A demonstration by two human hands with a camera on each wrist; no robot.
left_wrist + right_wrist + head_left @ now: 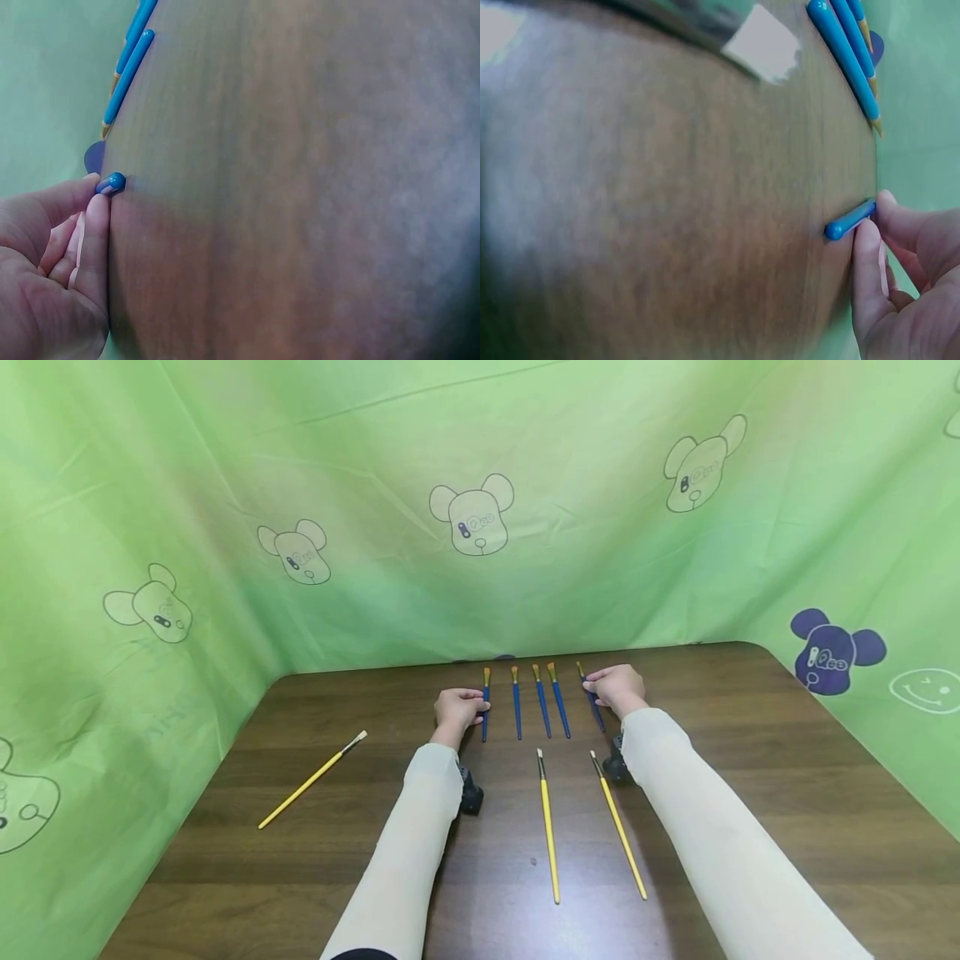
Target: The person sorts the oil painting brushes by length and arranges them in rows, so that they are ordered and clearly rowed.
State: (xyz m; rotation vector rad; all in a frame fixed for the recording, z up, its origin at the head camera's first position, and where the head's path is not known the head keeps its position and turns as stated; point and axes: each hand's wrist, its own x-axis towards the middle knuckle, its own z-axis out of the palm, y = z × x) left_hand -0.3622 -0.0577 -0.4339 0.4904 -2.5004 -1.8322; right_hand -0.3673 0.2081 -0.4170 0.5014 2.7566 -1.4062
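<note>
At the far side of the table, my left hand (457, 708) pinches the leftmost blue paintbrush (485, 714) between thumb and fingers. In the left wrist view this brush's rounded blue handle end (114, 182) pokes out from the fingertips. My right hand (617, 685) pinches the rightmost blue paintbrush (597, 714), which lies slanted; its handle end (840, 226) shows in the right wrist view. Between the hands lie three more blue paintbrushes: one (517, 710), a second (543, 708) and a third (559, 706), bristles pointing to the far edge.
Nearer lie two yellow paintbrushes, one (549, 835) almost straight and one (621, 831) slanted beside my right forearm. A third yellow paintbrush (311, 781) lies diagonally at the left. A green printed cloth (375, 593) hangs behind the wooden table (720, 693).
</note>
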